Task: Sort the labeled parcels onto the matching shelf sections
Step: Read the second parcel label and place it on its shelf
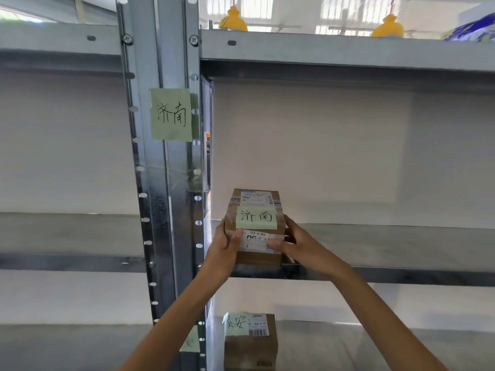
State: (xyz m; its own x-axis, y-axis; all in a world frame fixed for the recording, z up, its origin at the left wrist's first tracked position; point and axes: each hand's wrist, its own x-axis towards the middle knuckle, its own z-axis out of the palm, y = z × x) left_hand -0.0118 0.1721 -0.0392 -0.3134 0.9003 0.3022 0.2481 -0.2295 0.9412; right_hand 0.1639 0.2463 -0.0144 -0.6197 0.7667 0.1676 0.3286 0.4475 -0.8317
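Note:
A brown cardboard parcel (pixel 254 207) with a green note reading 济南 rests at the left front of the middle metal shelf (pixel 401 253). My left hand (pixel 223 250) grips its left front corner. My right hand (pixel 297 245) holds its right side, fingers across the white shipping label. A matching green 济南 note (pixel 171 114) is stuck on the steel upright (pixel 171 183) just left of this section. One shelf down stands a second brown parcel (pixel 250 344), its green note reading 泰安; another green note (pixel 190 342) sits on the upright beside it, partly hidden by my left forearm.
The top shelf (pixel 348 49) carries two yellow objects (pixel 233 21) and a blue-and-white package (pixel 471 30) at far right. A second shelving bay lies left of the upright (pixel 67 236). A white wall backs the shelves.

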